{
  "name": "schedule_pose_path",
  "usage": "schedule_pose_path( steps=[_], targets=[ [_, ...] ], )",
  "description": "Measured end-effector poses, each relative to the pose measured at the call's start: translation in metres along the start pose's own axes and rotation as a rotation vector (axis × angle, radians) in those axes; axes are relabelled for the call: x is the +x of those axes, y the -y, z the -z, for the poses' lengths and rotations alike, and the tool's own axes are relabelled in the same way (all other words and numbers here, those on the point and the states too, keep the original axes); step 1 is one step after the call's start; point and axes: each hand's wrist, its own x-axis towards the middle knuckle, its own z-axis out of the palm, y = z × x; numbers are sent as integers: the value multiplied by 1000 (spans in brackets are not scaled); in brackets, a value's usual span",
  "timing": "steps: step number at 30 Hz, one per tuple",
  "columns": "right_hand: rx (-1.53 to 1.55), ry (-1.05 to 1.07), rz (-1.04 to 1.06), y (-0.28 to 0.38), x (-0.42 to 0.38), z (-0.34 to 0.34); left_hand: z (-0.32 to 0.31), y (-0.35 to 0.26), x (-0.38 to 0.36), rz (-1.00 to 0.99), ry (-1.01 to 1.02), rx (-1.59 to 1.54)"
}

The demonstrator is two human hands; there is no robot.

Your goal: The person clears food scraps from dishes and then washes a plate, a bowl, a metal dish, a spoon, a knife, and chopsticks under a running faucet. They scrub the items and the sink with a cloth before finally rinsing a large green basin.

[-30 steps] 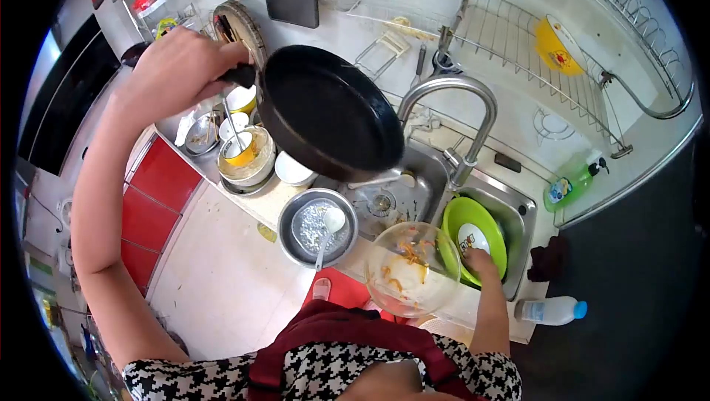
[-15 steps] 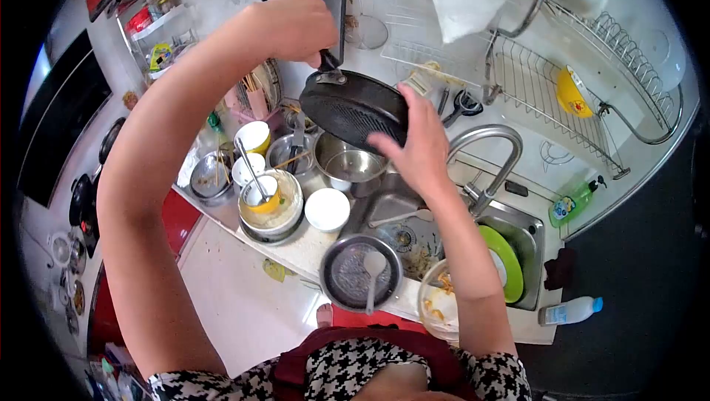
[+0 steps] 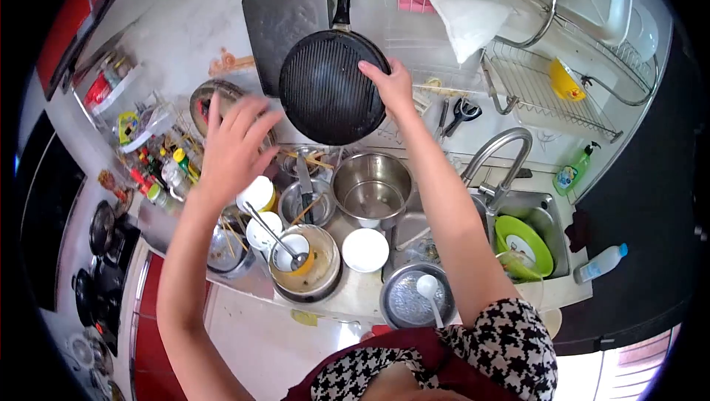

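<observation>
While the head view looks down over a crowded kitchen counter, these lines read it:

Head view, pan: a black ridged frying pan [image 3: 333, 89] hangs flat against the wall above the counter's back edge, handle up, just beside a dark square griddle [image 3: 287, 24] to its left.

Right hand: the right hand [image 3: 390, 84] is spread, fingers apart, touching the pan's right rim; it clamps on nothing.

Left hand: the left hand [image 3: 235, 148] is open with fingers splayed, in the air below and left of the pan, touching nothing, above the cups at the counter's left part.

Counter: a steel pot [image 3: 372, 188] sits near the back edge; a white bowl [image 3: 364, 250] and a steel dish with a white spoon [image 3: 414, 299] sit toward the front edge; a green plate [image 3: 523, 244] lies in the sink at the right end.

Step, as a judgement: hanging the pan looks nearly complete, the right palm steadying it.

Next move calls for: easing the palm off slowly, checking the pan hangs without swinging.
</observation>
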Motion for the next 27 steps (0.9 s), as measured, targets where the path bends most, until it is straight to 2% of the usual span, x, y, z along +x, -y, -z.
schedule_pose_path(
  steps=[9,15,19,21,27],
  targets=[
    [76,-91,11,-33,51,6,-36,33,-210,554,294,-67],
    [5,-48,-41,-43,54,15,-45,5,-278,765,391,-138],
    [-169,-82,50,-67,59,16,-50,-8,-287,752,405,-239],
    [-302,-109,54,-58,52,16,-50,-13,-282,728,384,-250],
    [-582,-229,250,-55,26,15,-58,-28,-257,666,328,-394]
  ],
)
